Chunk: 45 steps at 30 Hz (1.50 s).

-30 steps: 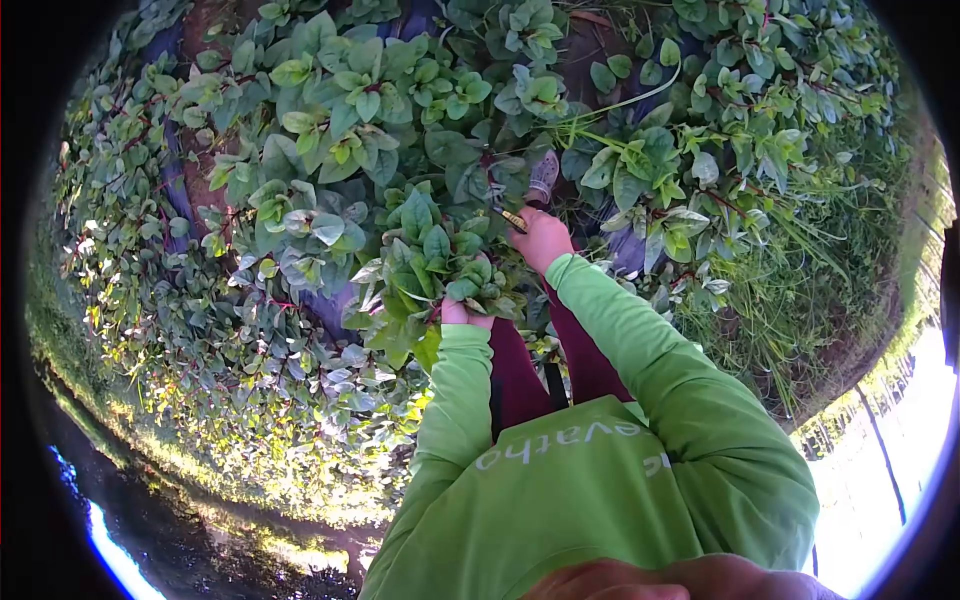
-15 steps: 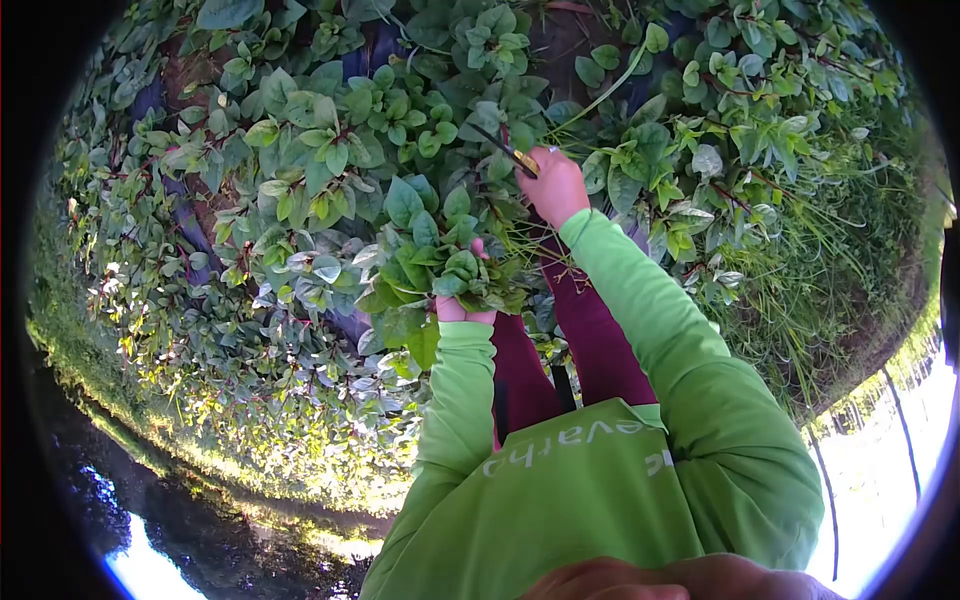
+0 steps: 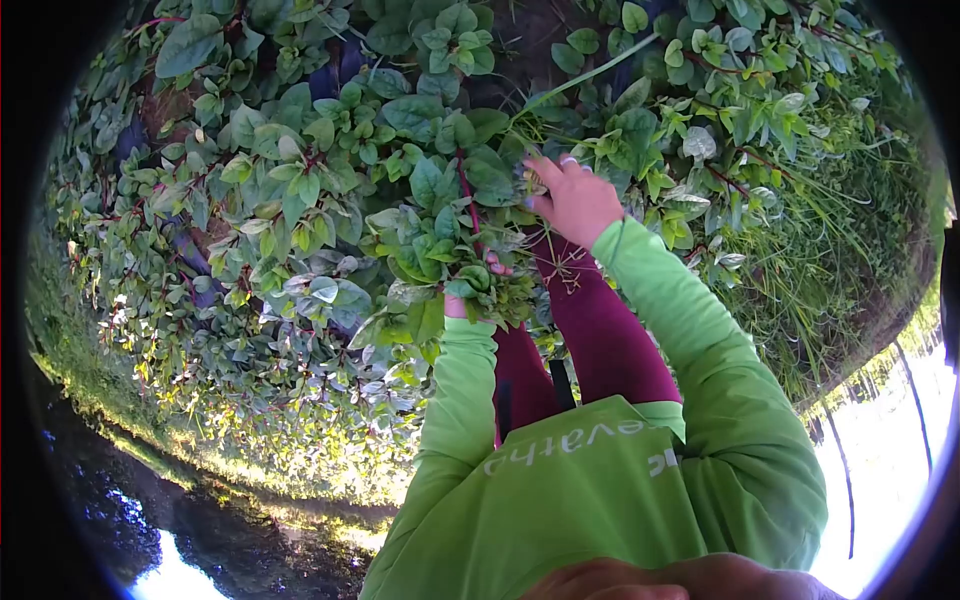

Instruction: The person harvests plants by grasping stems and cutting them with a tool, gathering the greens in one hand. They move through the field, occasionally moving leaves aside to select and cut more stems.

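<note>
My left hand [image 3: 456,305] grips a thick bunch of cut leafy greens [image 3: 440,250], and the leaves hide most of the fingers. My right hand [image 3: 578,202] reaches forward into the growing plants just past the bunch. Its fingers curl around a small yellowish cutting tool [image 3: 524,180], which is mostly buried in the foliage beside a red stem [image 3: 466,195]. Both arms are in bright green sleeves [image 3: 690,330].
A dense bed of green leafy plants with red stems [image 3: 300,180] fills the ground ahead, with dark sheeting [image 3: 335,70] showing between them. Long grass [image 3: 830,230] borders the right side. Dark water [image 3: 140,520] lies at the lower left. My maroon trouser legs [image 3: 600,335] are below the hands.
My right hand has moved farther out into the plants with the tool, now sunk among the leaves. The left hand keeps hold of the bunch, and the view has shifted.
</note>
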Motion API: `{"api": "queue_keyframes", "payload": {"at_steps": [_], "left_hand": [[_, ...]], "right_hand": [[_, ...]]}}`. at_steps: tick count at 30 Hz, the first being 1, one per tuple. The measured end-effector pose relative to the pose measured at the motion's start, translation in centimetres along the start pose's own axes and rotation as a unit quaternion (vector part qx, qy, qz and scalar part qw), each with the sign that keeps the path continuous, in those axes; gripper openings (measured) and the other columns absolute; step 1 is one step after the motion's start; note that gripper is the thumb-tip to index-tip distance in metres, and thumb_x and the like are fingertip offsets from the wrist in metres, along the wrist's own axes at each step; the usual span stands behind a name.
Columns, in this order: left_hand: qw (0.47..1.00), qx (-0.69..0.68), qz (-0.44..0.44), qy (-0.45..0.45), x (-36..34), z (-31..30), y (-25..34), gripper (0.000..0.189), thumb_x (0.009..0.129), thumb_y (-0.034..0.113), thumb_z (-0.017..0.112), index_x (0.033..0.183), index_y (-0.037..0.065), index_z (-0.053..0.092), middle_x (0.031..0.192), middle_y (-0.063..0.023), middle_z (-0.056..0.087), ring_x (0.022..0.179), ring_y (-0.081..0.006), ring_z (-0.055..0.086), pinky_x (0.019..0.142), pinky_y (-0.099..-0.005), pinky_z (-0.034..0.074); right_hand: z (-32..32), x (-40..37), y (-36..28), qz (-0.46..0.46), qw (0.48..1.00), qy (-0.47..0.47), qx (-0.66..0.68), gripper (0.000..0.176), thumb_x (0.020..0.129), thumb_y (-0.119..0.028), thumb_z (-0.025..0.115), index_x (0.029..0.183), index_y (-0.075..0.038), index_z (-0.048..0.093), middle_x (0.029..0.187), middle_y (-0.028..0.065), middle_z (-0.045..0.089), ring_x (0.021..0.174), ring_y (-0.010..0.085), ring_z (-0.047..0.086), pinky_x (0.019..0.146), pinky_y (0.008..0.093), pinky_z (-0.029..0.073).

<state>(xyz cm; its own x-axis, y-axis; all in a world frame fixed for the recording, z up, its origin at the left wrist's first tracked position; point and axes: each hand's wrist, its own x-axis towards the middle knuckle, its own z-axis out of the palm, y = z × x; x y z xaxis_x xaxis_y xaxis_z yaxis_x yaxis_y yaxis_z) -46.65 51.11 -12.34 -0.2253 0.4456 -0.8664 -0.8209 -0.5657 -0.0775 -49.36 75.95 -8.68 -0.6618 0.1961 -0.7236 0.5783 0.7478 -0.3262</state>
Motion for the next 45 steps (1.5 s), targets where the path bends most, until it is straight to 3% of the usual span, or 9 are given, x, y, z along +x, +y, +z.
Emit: {"api": "queue_keyframes", "payload": {"at_steps": [3,8,18,23,28,34,36,40,45], "left_hand": [[0.999,0.027,0.022,0.005,-0.5,-1.0,-0.8,0.033,0.073,0.021,0.062,0.098,0.0,0.062,0.098,-0.0145,0.056,0.089,-0.0278,0.058,0.09,-0.0449,0.046],[0.999,0.02,0.031,0.004,-2.2,-0.5,-2.2,0.034,0.077,0.023,0.06,0.101,-0.001,0.059,0.103,-0.0157,0.057,0.091,-0.0306,0.058,0.09,-0.0468,0.046],[0.991,0.008,-0.072,-0.11,-4.4,-0.3,-0.5,0.049,0.084,0.034,0.062,0.118,0.002,0.048,0.107,-0.0084,0.052,0.103,-0.0237,0.05,0.104,-0.0446,0.034],[0.936,-0.13,-0.218,-0.243,-4.8,2.5,-2.3,0.051,0.083,0.03,0.066,0.12,0.002,0.046,0.111,-0.0077,0.049,0.106,-0.0233,0.049,0.109,-0.0453,0.03],[0.903,-0.09,-0.291,-0.303,-3.8,9.7,-3.0,0.055,0.079,0.028,0.072,0.12,0.002,0.046,0.116,-0.0069,0.046,0.114,-0.0241,0.046,0.114,-0.0444,0.023],[0.914,0.012,-0.272,-0.301,0.0,18.6,-3.4,0.05,0.078,0.026,0.071,0.116,0.004,0.048,0.113,-0.004,0.049,0.112,-0.02,0.049,0.112,-0.0391,0.025],[0.923,0.013,-0.265,-0.279,0.7,19.6,-2.6,0.047,0.082,0.028,0.067,0.117,0.004,0.048,0.112,-0.0041,0.05,0.111,-0.0198,0.05,0.113,-0.0394,0.025],[0.937,0.002,-0.243,-0.25,4.2,18.6,1.5,0.051,0.093,0.041,0.05,0.128,0.005,0.048,0.122,-0.0081,0.054,0.111,-0.0225,0.054,0.11,-0.0434,0.031],[0.956,0.157,-0.171,-0.18,5.1,21.2,2.3,0.053,0.094,0.042,0.048,0.132,0.005,0.046,0.129,-0.0101,0.051,0.112,-0.0249,0.055,0.105,-0.0457,0.038]], "right_hand": [[2.4,6.0,0.6,-0.034,0.988,-0.118,-0.094,0.044,0.087,-0.017,0.054,0.131,-0.023,0.053,0.115,0.0148,0.057,0.106,0.0314,0.059,0.081,0.0421,0.052],[8.4,11.9,-3.4,-0.111,0.989,-0.096,-0.033,0.032,0.087,-0.02,0.049,0.115,-0.021,0.066,0.116,0.0126,0.059,0.109,0.0316,0.06,0.086,0.0428,0.051],[6.2,6.6,7.4,0.08,0.988,-0.131,-0.001,0.036,0.087,-0.025,0.055,0.122,-0.016,0.061,0.118,0.0129,0.062,0.109,0.0315,0.061,0.088,0.0438,0.05],[2.4,-4.0,18.7,0.255,0.944,0.116,0.173,0.038,0.077,-0.036,0.07,0.107,-0.012,0.063,0.107,0.0165,0.06,0.096,0.0345,0.062,0.081,0.0435,0.051],[-2.2,-12.3,31.4,0.352,0.768,0.523,0.114,0.037,0.074,-0.03,0.074,0.106,-0.012,0.067,0.106,0.0162,0.063,0.09,0.0298,0.064,0.08,0.0418,0.051],[-1.4,-12.9,36.0,0.477,0.814,0.223,0.245,0.041,0.075,-0.038,0.068,0.111,-0.019,0.066,0.102,0.017,0.067,0.096,0.0358,0.064,0.086,0.0426,0.05],[-1.8,-12.4,31.9,0.452,0.823,0.232,0.253,0.035,0.075,-0.035,0.068,0.106,-0.019,0.067,0.098,0.0142,0.068,0.093,0.0351,0.065,0.084,0.0424,0.051],[-5.8,-9.4,25.2,0.264,0.772,0.506,0.279,0.028,0.079,-0.03,0.069,0.101,-0.013,0.068,0.096,0.0121,0.066,0.09,0.0324,0.064,0.079,0.0423,0.051],[-14.3,-0.2,25.0,0.21,0.778,0.507,0.307,0.034,0.079,-0.024,0.069,0.111,-0.012,0.063,0.103,0.0145,0.061,0.092,0.033,0.063,0.08,0.0406,0.052]]}}
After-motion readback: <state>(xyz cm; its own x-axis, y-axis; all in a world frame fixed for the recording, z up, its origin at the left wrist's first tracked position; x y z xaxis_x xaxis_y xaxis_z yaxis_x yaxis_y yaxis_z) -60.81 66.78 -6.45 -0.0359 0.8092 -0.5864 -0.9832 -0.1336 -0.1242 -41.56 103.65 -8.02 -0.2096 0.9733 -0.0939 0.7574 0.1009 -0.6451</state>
